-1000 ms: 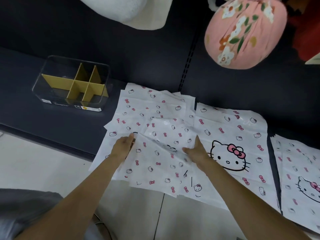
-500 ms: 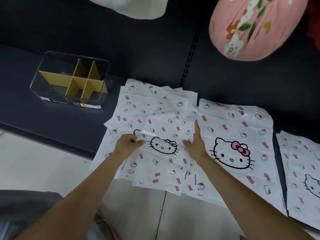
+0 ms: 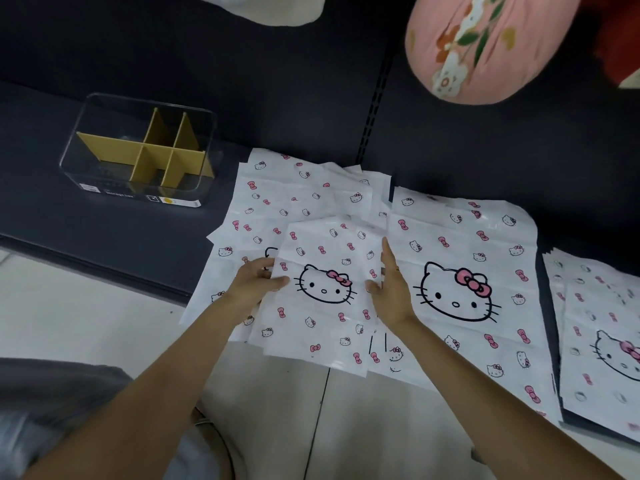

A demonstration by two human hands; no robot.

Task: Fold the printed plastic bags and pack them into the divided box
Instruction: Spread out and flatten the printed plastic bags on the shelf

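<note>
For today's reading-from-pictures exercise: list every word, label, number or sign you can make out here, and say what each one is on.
No text can be read with certainty.
Divided box: the label strip along its front bottom edge carries small print, a boxed symbol and a yellow dot; the words are too small and blurred to read.
Printed plastic bags: cat faces and pink bows only, no words.
Pink flowered bundle: flower pattern, no writing.
</note>
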